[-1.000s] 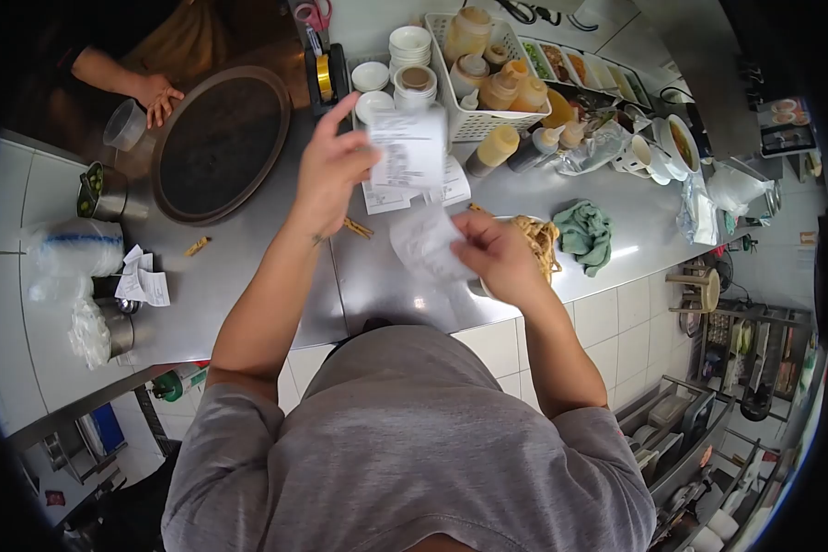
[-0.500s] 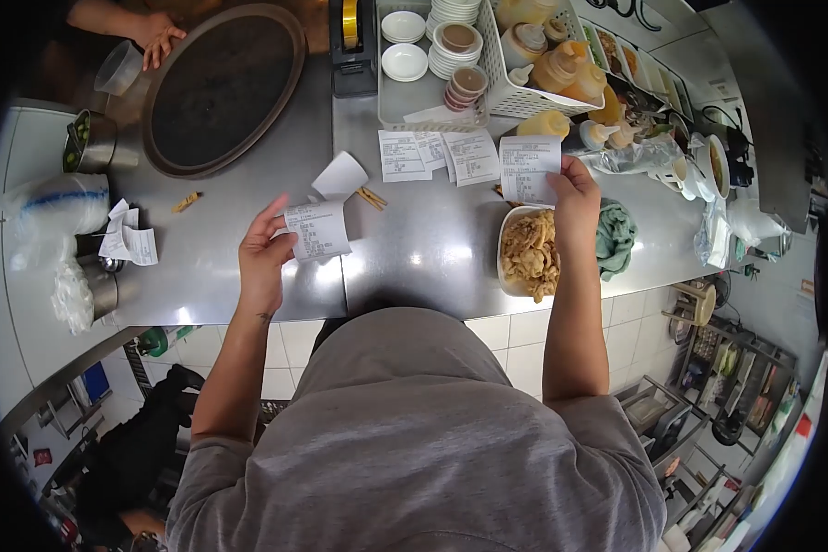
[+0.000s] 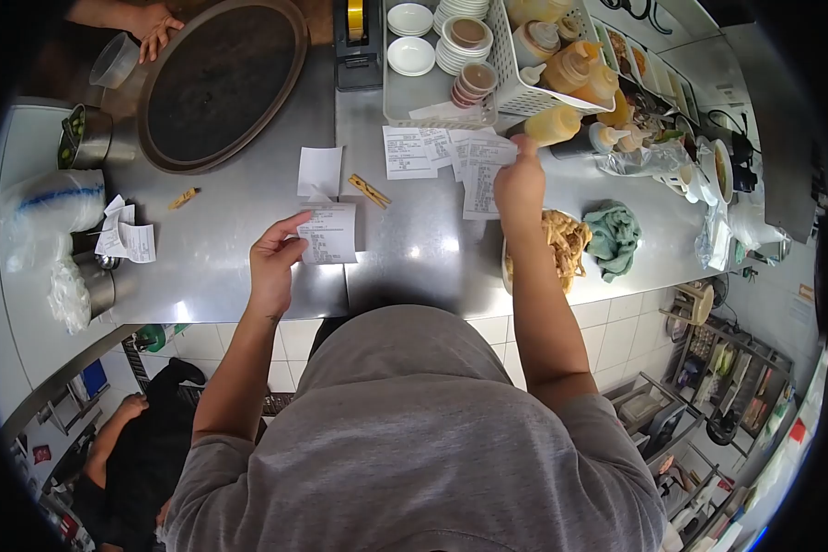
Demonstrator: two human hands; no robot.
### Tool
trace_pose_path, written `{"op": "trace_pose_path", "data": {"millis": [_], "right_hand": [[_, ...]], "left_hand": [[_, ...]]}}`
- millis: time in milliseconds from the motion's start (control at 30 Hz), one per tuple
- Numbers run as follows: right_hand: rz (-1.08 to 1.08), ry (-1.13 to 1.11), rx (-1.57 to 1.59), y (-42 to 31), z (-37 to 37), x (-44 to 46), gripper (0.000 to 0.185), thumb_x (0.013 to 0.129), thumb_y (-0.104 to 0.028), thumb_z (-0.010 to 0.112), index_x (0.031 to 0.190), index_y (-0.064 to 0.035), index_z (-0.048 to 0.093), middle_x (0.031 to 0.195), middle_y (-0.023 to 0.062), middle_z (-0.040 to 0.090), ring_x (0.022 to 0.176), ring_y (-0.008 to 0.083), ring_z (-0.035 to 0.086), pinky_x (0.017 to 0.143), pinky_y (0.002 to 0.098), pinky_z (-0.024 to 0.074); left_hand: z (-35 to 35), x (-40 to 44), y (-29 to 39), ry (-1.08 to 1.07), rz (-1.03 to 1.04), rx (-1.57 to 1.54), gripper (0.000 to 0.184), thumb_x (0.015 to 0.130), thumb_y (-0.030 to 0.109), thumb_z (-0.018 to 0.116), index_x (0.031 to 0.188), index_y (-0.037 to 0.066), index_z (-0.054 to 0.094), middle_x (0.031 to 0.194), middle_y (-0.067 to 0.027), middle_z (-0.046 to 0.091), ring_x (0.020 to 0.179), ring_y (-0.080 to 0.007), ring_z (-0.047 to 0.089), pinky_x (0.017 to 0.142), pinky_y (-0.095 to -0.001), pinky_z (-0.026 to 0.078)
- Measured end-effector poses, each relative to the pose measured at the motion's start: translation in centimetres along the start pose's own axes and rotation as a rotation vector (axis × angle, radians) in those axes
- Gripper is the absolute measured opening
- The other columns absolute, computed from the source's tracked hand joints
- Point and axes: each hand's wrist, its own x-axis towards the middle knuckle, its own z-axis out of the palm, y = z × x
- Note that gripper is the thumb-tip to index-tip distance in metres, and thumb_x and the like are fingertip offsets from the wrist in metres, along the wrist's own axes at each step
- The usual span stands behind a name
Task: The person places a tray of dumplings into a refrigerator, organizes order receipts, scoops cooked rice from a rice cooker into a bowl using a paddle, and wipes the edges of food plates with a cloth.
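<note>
Spanning the view: steel counter (image 3: 414, 267). Round dark tray (image 3: 221, 87) on it, far left. White dish (image 3: 507, 270) near the front edge, part hidden by the right forearm; browned food (image 3: 566, 247) inside. Crumpled green cloth (image 3: 612, 241) just beside it. Right hand (image 3: 519, 189): fingers pinching the upper corner of a long receipt (image 3: 483, 184), which overlaps other slips (image 3: 408, 153). Left hand (image 3: 276, 253): thumb and fingers closed on a shorter receipt (image 3: 329, 237), print up. Smallest: wooden clothespin (image 3: 370, 190), between the hands.
</note>
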Motion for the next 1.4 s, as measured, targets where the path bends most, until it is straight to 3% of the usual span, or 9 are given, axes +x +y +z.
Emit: {"op": "trace_pose_path", "data": {"millis": [300, 367, 433, 633, 767, 1033, 1133, 1233, 1400], "right_hand": [[-0.491, 0.226, -0.49, -2.7, 0.1, -2.2, 0.029, 0.081, -0.009, 0.058, 0.109, -0.0001, 0.059, 0.105, 0.0229, 0.058, 0.093, 0.0379, 0.057, 0.081, 0.0434, 0.0469], [-0.491, 0.014, -0.13, -4.0, 0.0, -3.9, 0.039, 0.082, -0.02, 0.066, 0.114, 0.0002, 0.058, 0.102, 0.0182, 0.06, 0.091, 0.0306, 0.059, 0.078, 0.0387, 0.0481], [0.078, -0.555, 0.457, -6.5, -0.6, -6.4, 0.054, 0.082, -0.03, 0.07, 0.123, 0.0003, 0.051, 0.1, 0.0134, 0.061, 0.091, 0.022, 0.06, 0.075, 0.0333, 0.0482], [0.15, -0.691, 0.939, -6.4, 0.2, -8.2, 0.058, 0.08, 0.009, 0.063, 0.132, -0.0013, 0.04, 0.091, 0.0066, 0.064, 0.082, 0.0116, 0.059, 0.072, 0.0229, 0.0475], [0.109, -0.613, 0.98, -6.5, -1.3, -6.4, 0.056, 0.079, 0.014, 0.057, 0.131, -0.0023, 0.042, 0.092, 0.0056, 0.064, 0.08, 0.0096, 0.058, 0.075, 0.0217, 0.0467], [-0.04, -0.606, 1.019, -7.0, -4.5, -5.9, 0.052, 0.081, 0.014, 0.055, 0.128, -0.0032, 0.046, 0.094, 0.0036, 0.064, 0.083, 0.0077, 0.057, 0.075, 0.0203, 0.0449], [-0.179, -0.685, 0.943, -6.4, -4.8, -6.8, 0.05, 0.081, 0.014, 0.055, 0.128, -0.0054, 0.049, 0.1, 0.0028, 0.065, 0.083, 0.0062, 0.057, 0.07, 0.0197, 0.043], [-0.269, -0.616, 0.841, -6.6, -4.9, -7.6, 0.045, 0.082, 0.013, 0.055, 0.122, -0.0058, 0.055, 0.099, 0.0018, 0.065, 0.082, 0.0055, 0.056, 0.067, 0.0199, 0.0419], [-0.546, -0.466, 0.568, -7.4, -6.4, -8.6, 0.043, 0.076, 0.013, 0.057, 0.112, -0.0093, 0.064, 0.091, 0.0086, 0.065, 0.078, 0.0167, 0.062, 0.063, 0.0263, 0.0474]], "left_hand": [[-0.5, -1.3, 0.2, -0.054, 0.034, 0.032, 0.037, 0.081, -0.01, 0.052, 0.114, 0.002, 0.064, 0.1, -0.0038, 0.066, 0.077, -0.0053, 0.056, 0.074, -0.0195, 0.045], [0.0, -1.8, -0.1, -0.104, 0.093, 0.059, 0.039, 0.082, -0.011, 0.052, 0.117, 0.002, 0.062, 0.099, -0.0043, 0.066, 0.078, -0.0051, 0.057, 0.074, -0.0191, 0.045], [1.8, -2.4, 0.6, -0.137, 0.142, 0.018, 0.044, 0.084, -0.012, 0.051, 0.125, 0.003, 0.056, 0.1, -0.0049, 0.065, 0.083, -0.0067, 0.06, 0.076, -0.02, 0.046], [2.8, 0.5, 1.9, -0.134, 0.498, 0.197, 0.07, 0.077, -0.014, 0.052, 0.141, 0.007, 0.033, 0.128, -0.0147, 0.052, 0.111, -0.0205, 0.057, 0.089, -0.0317, 0.047], [2.1, 5.6, 0.1, -0.056, 0.68, 1.222, 0.075, 0.072, 0.003, 0.061, 0.141, 0.01, 0.032, 0.143, -0.0145, 0.036, 0.13, -0.0293, 0.039, 0.11, -0.0517, 0.022], [1.9, 9.4, -1.5, 0.16, 0.78, 1.237, 0.024, 0.083, 0.011, 0.057, 0.106, 0.004, 0.061, 0.109, -0.0107, 0.063, 0.111, -0.026, 0.057, 0.106, -0.049, 0.031], [4.9, 6.9, 1.3, -0.022, 0.252, -0.018, 0.019, 0.089, 0.012, 0.049, 0.1, -0.001, 0.059, 0.091, -0.0094, 0.066, 0.084, -0.0168, 0.064, 0.075, -0.0278, 0.051], [6.3, 4.5, 3.6, -0.211, -0.266, -0.154, 0.024, 0.086, 0.014, 0.05, 0.103, 0.0, 0.058, 0.087, -0.0106, 0.066, 0.076, -0.0187, 0.065, 0.073, -0.0296, 0.052], [6.2, 3.8, 3.2, -0.342, -0.352, -0.064, 0.029, 0.086, 0.018, 0.05, 0.107, 0.0, 0.056, 0.092, -0.0121, 0.066, 0.079, -0.0197, 0.066, 0.074, -0.0305, 0.052]]}}
